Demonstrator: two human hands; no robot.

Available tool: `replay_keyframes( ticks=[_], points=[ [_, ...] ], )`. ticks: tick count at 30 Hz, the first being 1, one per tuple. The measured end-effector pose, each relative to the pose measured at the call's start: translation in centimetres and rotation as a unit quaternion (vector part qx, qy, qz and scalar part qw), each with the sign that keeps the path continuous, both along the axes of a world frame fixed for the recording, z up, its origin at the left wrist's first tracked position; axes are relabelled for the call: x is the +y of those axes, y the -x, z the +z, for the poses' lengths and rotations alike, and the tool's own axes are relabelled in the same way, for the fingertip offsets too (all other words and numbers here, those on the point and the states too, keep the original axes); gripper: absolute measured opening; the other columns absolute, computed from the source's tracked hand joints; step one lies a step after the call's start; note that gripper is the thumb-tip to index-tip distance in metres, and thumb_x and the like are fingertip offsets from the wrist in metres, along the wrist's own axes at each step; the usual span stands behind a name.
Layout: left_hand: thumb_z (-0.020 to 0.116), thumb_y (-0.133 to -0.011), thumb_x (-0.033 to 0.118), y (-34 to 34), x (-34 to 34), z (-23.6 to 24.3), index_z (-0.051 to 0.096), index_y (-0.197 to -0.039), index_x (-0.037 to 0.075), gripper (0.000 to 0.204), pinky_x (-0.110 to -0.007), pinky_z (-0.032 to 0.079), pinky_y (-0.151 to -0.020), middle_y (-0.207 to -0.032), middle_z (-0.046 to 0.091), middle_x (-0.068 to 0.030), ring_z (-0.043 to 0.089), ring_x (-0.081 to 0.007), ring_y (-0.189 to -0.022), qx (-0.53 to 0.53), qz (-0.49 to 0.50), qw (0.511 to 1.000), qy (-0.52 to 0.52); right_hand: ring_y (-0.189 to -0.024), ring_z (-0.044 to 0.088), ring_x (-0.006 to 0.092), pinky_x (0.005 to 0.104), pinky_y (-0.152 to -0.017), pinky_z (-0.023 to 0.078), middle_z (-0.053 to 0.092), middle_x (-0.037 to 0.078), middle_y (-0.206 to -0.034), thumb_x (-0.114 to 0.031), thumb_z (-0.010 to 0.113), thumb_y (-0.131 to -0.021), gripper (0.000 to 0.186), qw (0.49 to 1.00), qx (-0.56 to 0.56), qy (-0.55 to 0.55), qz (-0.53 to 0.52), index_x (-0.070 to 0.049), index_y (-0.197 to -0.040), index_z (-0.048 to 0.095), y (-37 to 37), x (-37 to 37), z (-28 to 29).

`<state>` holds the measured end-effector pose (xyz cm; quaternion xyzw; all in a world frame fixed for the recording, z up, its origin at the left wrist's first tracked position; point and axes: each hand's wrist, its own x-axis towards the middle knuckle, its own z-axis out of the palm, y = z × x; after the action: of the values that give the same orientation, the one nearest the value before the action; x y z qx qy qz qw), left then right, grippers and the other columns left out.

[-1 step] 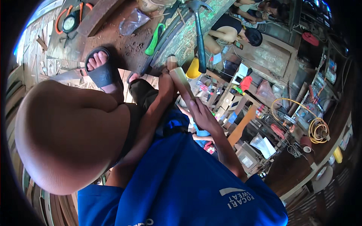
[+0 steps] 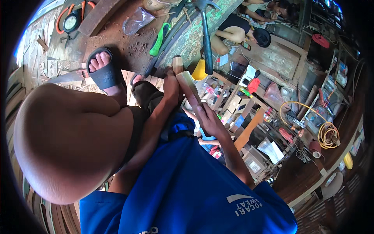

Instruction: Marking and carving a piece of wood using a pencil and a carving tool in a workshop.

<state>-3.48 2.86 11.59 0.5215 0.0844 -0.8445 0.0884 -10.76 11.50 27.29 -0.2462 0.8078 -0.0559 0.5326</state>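
Note:
My left hand is closed around a short squared piece of wood, whose end sticks up past the fingers. My right hand grips a longer, pale-faced wooden block from its near end. The block slants up to the left, its far end against or just beside the left-hand piece; contact is hard to make out. Beyond the hands, a claw hammer with a dark handle lies on a worn greenish plank. A green-handled tool lies left of it.
My sandalled foot rests on the brown board, near a clear plastic bag and a dark timber. A saw blade lies at the left. Two people sit far right, one near a phone. A yellow bucket stands beyond the block.
The view and my bent leg have shifted very slightly. Both hands keep their hold on the wood.

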Motion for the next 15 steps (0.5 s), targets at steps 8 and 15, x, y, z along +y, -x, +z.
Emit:
replay_keyframes(
  ticks=[8, 15],
  points=[
    [0.019, -0.094, 0.045, 0.4, -0.8, 1.0, 0.054, -0.084, 0.006, 0.053, -0.030, 0.040, -0.038, -0.058, 0.051, -0.0072, 0.049, -0.0182, -0.043, -0.031, -0.130, 0.988, 0.078, -0.075, 0.057, 0.0192, 0.0318, -0.067, 0.045, 0.059, 0.012, -0.083, -0.021, 0.055, -0.087, 0.034, 0.992, -0.018, 0.064, -0.107, 0.001, -0.111, 0.045, -0.3, 0.7, 0.3],
    [0.020, -0.094, 0.052, 1.1, 1.2, -2.9, 0.055, -0.083, 0.009, 0.057, -0.029, 0.033, -0.031, -0.052, 0.047, -0.0034, 0.044, -0.0151, -0.038, -0.060, -0.071, 0.991, 0.097, -0.076, 0.055, 0.0097, 0.0252, -0.071, 0.045, 0.057, 0.005, -0.082, -0.006, 0.058, -0.080, 0.036, 0.947, -0.136, 0.121, -0.266, 0.002, -0.111, 0.041, -1.1, -0.3, -0.2]
  ],
)
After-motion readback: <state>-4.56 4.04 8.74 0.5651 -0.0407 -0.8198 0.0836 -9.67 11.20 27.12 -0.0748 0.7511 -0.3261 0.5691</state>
